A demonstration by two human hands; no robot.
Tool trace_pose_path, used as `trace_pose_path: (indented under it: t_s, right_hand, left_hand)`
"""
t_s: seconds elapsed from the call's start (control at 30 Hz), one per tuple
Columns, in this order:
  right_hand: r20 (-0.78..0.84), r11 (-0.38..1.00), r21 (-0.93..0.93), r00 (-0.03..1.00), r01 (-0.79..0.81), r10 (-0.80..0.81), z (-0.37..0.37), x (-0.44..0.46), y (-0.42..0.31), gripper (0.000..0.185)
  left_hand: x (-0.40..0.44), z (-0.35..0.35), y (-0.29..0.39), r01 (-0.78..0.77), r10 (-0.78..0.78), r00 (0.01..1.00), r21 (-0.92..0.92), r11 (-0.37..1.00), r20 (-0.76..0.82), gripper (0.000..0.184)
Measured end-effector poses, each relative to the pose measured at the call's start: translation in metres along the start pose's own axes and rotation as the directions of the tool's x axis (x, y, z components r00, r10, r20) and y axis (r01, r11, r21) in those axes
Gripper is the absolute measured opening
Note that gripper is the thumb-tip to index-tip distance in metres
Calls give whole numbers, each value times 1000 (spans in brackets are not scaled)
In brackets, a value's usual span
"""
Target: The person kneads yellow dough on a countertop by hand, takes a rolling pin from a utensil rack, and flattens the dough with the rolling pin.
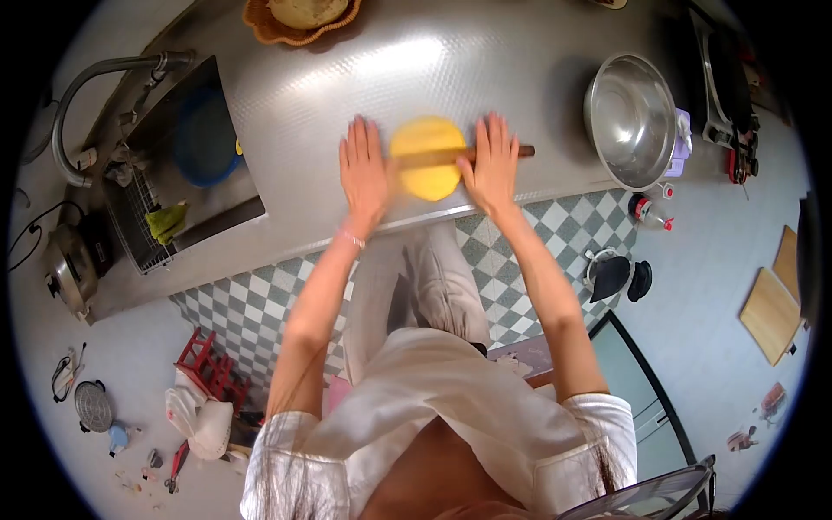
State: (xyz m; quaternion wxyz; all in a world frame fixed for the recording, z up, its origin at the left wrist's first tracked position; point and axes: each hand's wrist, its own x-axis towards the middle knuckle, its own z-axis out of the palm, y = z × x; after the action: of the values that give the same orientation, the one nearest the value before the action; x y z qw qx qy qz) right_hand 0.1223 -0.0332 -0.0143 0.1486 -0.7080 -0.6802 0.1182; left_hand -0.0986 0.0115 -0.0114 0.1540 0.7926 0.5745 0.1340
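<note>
A round, flat yellow sheet of dough (429, 135) lies on the steel counter (303, 113) in front of me. Across its middle runs a brown wooden rolling pin (433, 159), slightly blurred. My left hand (366, 169) rests flat over the pin's left end, fingers stretched forward and apart. Over the right part of the pin lies my right hand (492, 165), its fingers also stretched out, with the dark tip of the pin showing beyond it. Neither hand is wrapped round the pin.
A sink (243, 186) with a blue basin (206, 139) and a curved faucet (104, 65) is at the left. A large metal bowl (631, 121) stands at the right, near a stove (715, 78). A scalloped basket (290, 36) holding a pale mass sits at the back.
</note>
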Motion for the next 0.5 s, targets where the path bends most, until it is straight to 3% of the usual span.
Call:
trace_pose_path:
  t_s: [0.07, 0.17, 0.27, 0.4, 0.5]
  right_hand:
    - [-21, 999, -41, 1000, -1, 0, 2, 43, 3, 69]
    - [-81, 998, -58, 997, -22, 18, 9, 100, 6, 68]
    - [-143, 998, 40, 988, -53, 59, 25, 134, 16, 66]
    - [-235, 998, 8, 970, -62, 62, 27, 129, 16, 64]
    - [-170, 995, -100, 985, -27, 9, 18, 73, 10, 60]
  left_hand:
    - [39, -4, -3, 12, -11, 1000, 60, 998, -19, 62]
    - [93, 0, -11, -11, 10, 987, -4, 1000, -163, 59]
    - [123, 5, -17, -35, 31, 967, -12, 999, -255, 58]
    - [110, 0, -10, 1, -1, 965, -1, 1000, -262, 58]
    - [57, 3, 4, 87, -79, 988, 57, 995, -136, 63]
